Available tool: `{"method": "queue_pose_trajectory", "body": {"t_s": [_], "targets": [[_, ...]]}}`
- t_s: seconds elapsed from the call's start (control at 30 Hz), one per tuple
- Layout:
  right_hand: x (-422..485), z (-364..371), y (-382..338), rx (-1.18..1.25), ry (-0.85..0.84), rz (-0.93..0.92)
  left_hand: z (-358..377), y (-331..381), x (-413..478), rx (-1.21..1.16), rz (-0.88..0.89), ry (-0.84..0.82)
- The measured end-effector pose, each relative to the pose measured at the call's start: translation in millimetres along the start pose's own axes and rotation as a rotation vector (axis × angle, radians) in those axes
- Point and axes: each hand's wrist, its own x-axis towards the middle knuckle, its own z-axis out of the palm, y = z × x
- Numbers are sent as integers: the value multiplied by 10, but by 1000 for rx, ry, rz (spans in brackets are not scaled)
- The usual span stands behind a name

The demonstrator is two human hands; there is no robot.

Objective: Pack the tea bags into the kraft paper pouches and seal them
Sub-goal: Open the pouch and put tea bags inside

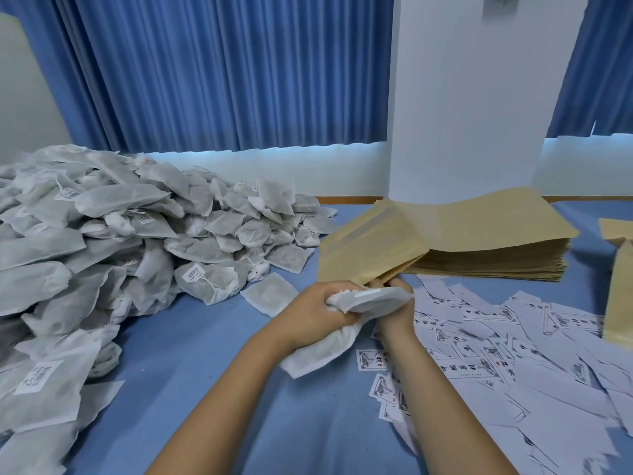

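Observation:
My left hand [313, 311] grips a bunch of white tea bags [346, 320] at the middle of the blue table. Their far ends point at the mouth of a kraft paper pouch [370, 248]. My right hand [395, 308] holds the pouch's lower edge, its fingers partly hidden behind the tea bags. The pouch lies tilted, its far end resting on a thick stack of flat kraft pouches [493, 241]. A big heap of tea bags [113, 234] fills the left side.
White printed labels [513, 354] lie scattered over the right side of the table. Another kraft pouch [620, 293] stands at the right edge. A single flat tea bag [270, 296] lies beside my left hand. Blue curtains and a white pillar stand behind.

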Motion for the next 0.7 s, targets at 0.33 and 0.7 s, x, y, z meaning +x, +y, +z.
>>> {"method": "queue_pose_trajectory", "body": {"t_s": [0.33,0.7], "targets": [[-102,113,-6,-340,-1,-282,47,90,214,113,-81,657],[-95,114,-41,-207,-43,-117,57,158,599,376,96,466]]}}
